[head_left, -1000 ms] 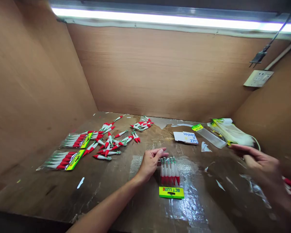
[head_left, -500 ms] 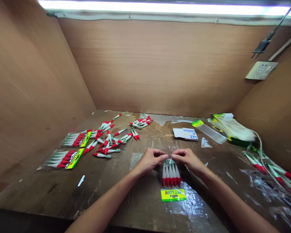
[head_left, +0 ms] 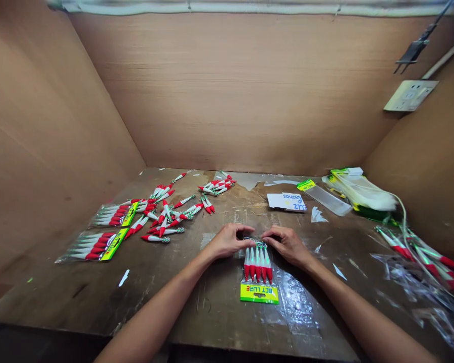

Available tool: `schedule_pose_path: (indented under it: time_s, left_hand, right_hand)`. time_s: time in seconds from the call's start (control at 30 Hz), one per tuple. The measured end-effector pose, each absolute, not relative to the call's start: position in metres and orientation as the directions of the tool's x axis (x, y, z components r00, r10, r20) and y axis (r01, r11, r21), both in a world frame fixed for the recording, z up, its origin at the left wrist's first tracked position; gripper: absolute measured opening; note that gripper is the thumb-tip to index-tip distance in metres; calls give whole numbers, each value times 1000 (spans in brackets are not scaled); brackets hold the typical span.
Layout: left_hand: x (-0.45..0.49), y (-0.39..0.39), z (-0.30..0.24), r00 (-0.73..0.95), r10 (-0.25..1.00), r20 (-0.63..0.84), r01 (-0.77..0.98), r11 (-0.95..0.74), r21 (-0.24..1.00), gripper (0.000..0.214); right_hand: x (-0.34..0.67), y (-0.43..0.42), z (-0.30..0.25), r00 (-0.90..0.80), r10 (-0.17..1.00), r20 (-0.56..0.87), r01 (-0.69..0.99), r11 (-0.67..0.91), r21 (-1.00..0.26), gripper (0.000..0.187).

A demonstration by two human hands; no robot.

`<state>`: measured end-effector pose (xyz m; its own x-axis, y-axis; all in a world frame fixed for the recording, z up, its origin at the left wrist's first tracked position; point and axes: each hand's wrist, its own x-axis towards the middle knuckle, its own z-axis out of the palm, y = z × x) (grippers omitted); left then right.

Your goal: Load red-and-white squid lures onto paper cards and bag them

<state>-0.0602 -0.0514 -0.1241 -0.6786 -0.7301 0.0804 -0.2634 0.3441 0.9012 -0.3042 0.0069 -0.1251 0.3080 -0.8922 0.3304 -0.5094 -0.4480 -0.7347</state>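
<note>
A clear plastic packet of fishing lures (head_left: 258, 263) lies flat before me. Several white lures with red ends sit side by side in it, green tufts toward the far end. Its yellow and green header card (head_left: 259, 293) points toward me. At the far left corner, my left hand (head_left: 231, 242) rests its thumb on the plastic, with the index finger lifted apart from it. My right hand (head_left: 287, 246) has thumb and index finger close together at the far right corner of the packet. Its other fingers are curled and partly hidden.
Loose lures (head_left: 170, 219) lie in a heap at the left, beside two filled packets (head_left: 94, 244). A white paper label (head_left: 286, 202), an unfilled packet (head_left: 325, 196) and a stack of bags (head_left: 366, 194) sit at the right. More lures (head_left: 423, 254) lie near the right wall.
My fingers have loosened from their pinch at the far edge, and the left index finger has lifted from the thumb. The packet has shifted slightly left. My view has tilted down a little.
</note>
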Motion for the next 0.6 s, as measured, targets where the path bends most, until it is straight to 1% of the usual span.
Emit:
schedule_pose_path:
  time_s: [0.07, 0.1, 0.23, 0.3, 0.47, 0.53, 0.6]
  left_hand:
    - [-61, -50, -128, -695, -716, 63, -277, 348, 896, 71]
    - [-61, -48, -130, -699, -712, 70, -283, 365, 887, 74]
    - [-61, -42, -135, -687, -706, 172, -298, 490, 819, 51]
    - [-59, -39, -137, -669, -708, 226, -297, 533, 792, 43]
    - [-58, -37, -144, -674, -669, 314, -264, 615, 743, 41]
    - [-57, -37, -148, -675, -656, 338, -269, 644, 716, 41]
    - [-57, -35, -151, -675, -644, 360, -271, 670, 691, 40]
  right_hand:
    - [-305, 8, -128, 309, -881, 358, -508, -471, -721, 14]
    - [-305, 8, -130, 314, -875, 368, -511, -483, -711, 13]
    - [-307, 8, -132, 350, -842, 411, -533, -540, -652, 11]
    - [-307, 7, -132, 367, -823, 434, -546, -568, -616, 9]
    - [-311, 10, -129, 444, -773, 454, -595, -633, -496, 15]
    - [-316, 14, -130, 491, -732, 472, -602, -677, -424, 20]
    - [-320, 20, -132, 552, -686, 475, -621, -718, -316, 27]
